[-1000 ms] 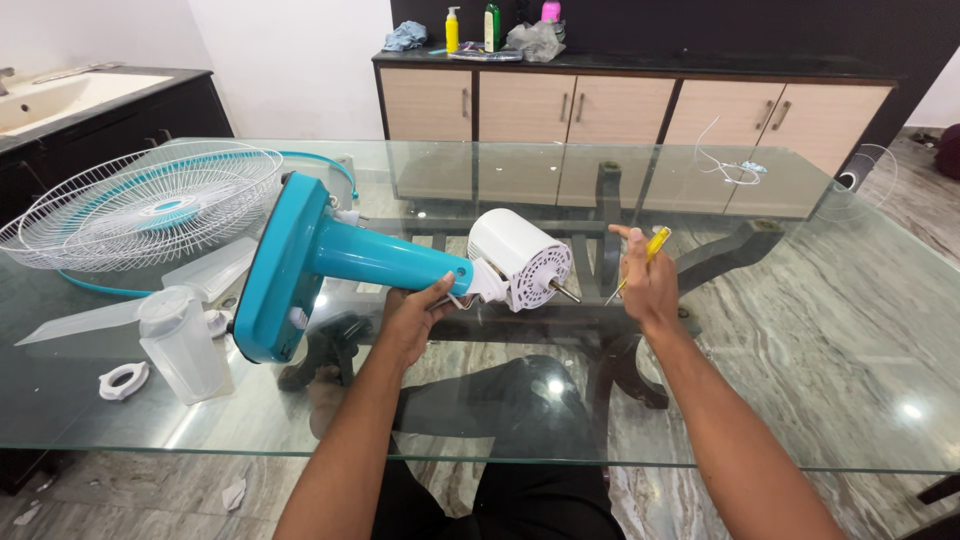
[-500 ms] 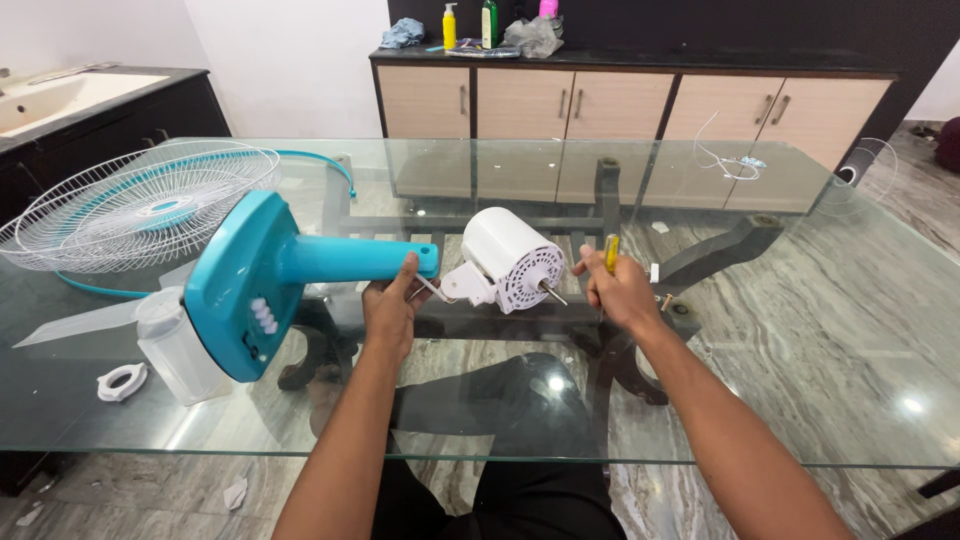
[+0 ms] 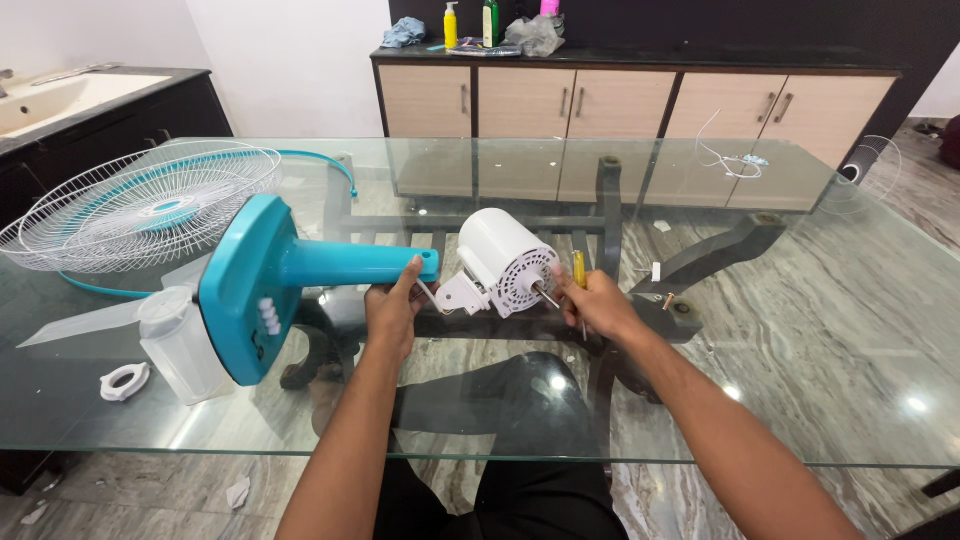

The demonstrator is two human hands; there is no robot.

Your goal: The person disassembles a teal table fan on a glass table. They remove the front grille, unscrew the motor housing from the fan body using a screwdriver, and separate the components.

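Left hand is wrapped around the neck end of the teal plastic fan stand, which lies on its side on the glass-topped table, its flat base facing the person with the white buttons showing. Thin wires run from that neck to the white cylindrical fan motor, lying just right of the stand with its metal shaft pointing at the right hand. Right hand is closed on a yellow-handled screwdriver, handle up, thumb and fingertips at the shaft tip.

Judgement: the motor looks loose from the stand, joined only by wires, so steadying it works best with the left grip firm on the neck and no pull on the wires; the screwdriver should stay clear of the motor's vented face.

Left of the stand: white wire fan guard, translucent fan blade, a clear plastic part, a white ring nut.
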